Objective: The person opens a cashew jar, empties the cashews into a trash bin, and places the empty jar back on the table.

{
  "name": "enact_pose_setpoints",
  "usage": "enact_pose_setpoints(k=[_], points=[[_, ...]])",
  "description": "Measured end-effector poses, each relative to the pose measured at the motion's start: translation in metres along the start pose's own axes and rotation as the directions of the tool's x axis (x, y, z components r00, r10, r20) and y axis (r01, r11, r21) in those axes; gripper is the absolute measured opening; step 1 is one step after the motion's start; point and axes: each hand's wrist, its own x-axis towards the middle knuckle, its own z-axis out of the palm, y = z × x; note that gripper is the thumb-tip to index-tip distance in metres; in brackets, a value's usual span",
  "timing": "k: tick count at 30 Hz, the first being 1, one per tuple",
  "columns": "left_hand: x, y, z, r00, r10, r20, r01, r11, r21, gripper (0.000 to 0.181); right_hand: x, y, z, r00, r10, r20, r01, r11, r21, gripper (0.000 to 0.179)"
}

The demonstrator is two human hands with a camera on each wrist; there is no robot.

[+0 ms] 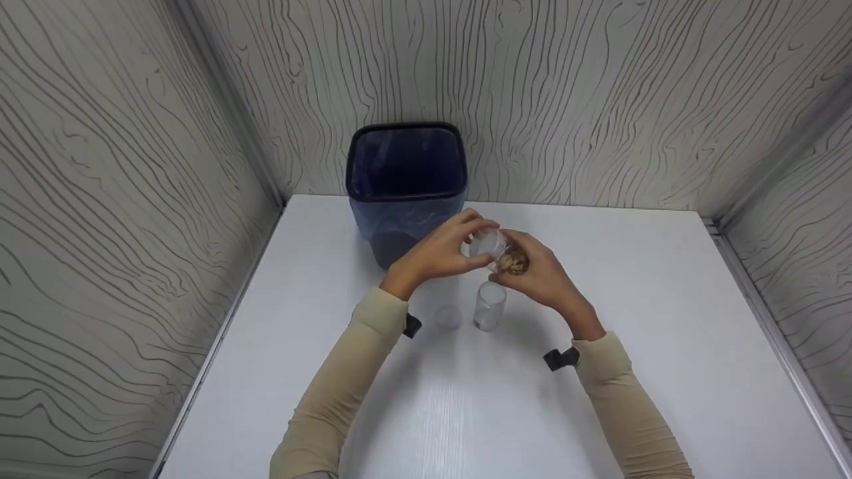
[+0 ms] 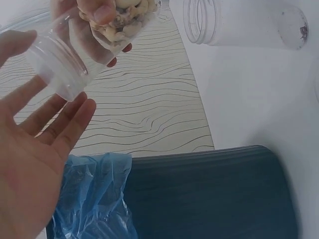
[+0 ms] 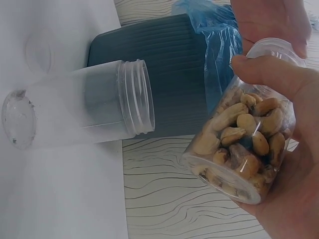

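Jar of nuts (image 3: 244, 137), one: likely light, smooth, stiff-walled; best held mid-body. My right hand (image 1: 540, 271) grips its side; my left hand (image 1: 440, 251) pinches the lid (image 1: 487, 243).

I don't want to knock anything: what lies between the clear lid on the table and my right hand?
In the head view, an upright, open jar stands between the lid and your right hand.

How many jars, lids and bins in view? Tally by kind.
Jars: 2 (nut jar, standing jar)
Lids: 2 (held lid, loose lid)
Bins: 1 (dark bin)
Total: 5
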Motion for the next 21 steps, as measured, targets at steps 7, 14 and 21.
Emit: enact_pose_setpoints(k=[7, 14, 21], points=[[-0.0001, 0.0002, -0.0012, 0.999, -0.038, -0.003, 0.038, 0.999, 0.004, 0.055, 0.0003, -0.001, -0.0002, 1.0, -0.002, -0.002, 0.002, 1.0, -0.003, 0.081], [0.0001, -0.0008, 0.0003, 0.999, -0.035, 0.0, 0.035, 0.999, 0.002, 0.056, 0.0004, -0.0007, 0.0001, 1.0, 0.007, -0.002, -0.007, 1.0, -0.006, 0.083], [-0.0007, 0.0005, 0.0, 0.999, -0.033, 0.014, 0.032, 0.999, 0.012, 0.061, 0.0001, -0.003, -0.0004, 1.0, 0.022, -0.004, -0.022, 1.0, -0.001, 0.084]])
